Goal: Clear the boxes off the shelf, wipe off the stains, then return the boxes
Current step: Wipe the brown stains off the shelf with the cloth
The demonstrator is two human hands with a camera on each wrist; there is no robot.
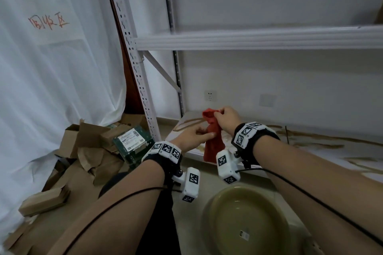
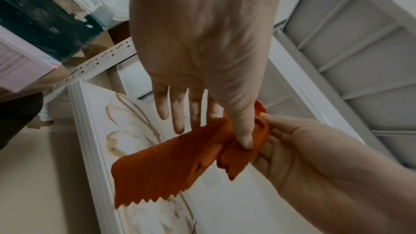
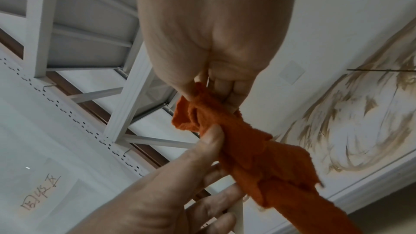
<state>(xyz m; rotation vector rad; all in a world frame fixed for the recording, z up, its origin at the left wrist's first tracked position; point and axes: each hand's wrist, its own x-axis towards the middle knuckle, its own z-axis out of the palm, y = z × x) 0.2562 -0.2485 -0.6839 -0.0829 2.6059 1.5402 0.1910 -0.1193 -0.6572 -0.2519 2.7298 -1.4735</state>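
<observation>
1. Head view: both hands meet just above the front left corner of the bottom shelf (image 1: 310, 151), and between them hangs the red cloth (image 1: 213, 141). The right hand (image 1: 228, 120) has its fingers curled tight on the cloth's top end. The left hand (image 1: 192, 136) pinches the cloth lower down, thumb laid across it.
2. Brown stains (image 1: 306, 136) streak the shelf board from that corner away to the right. The boxes (image 1: 130, 143) are off the shelf, heaped on the floor left of its perforated upright (image 1: 132, 47) among torn brown cardboard (image 1: 83, 161). A green box with a white label sits nearest the upright.
3. In front of the shelf, on the floor, stands an olive basin (image 1: 248, 219). A white sheet with red writing (image 1: 47, 21) hangs left of the upright.
4. Left wrist view: the left hand (image 2: 202, 42) reaches out with four fingers nearly straight, and the thumb presses the cloth (image 2: 168, 166) against the forefinger. The right hand (image 2: 303, 149) grips the bunched end from the other side. The cloth's zigzag edge dangles over the shelf (image 2: 90, 113), where looping stains (image 2: 126, 113) show.
5. Right wrist view: the right hand (image 3: 213, 51) is clenched on the cloth (image 3: 258, 149), fingers folded in. The left hand (image 3: 168, 184) pinches the twisted middle. Stains (image 3: 360, 122) swirl on the shelf behind.
</observation>
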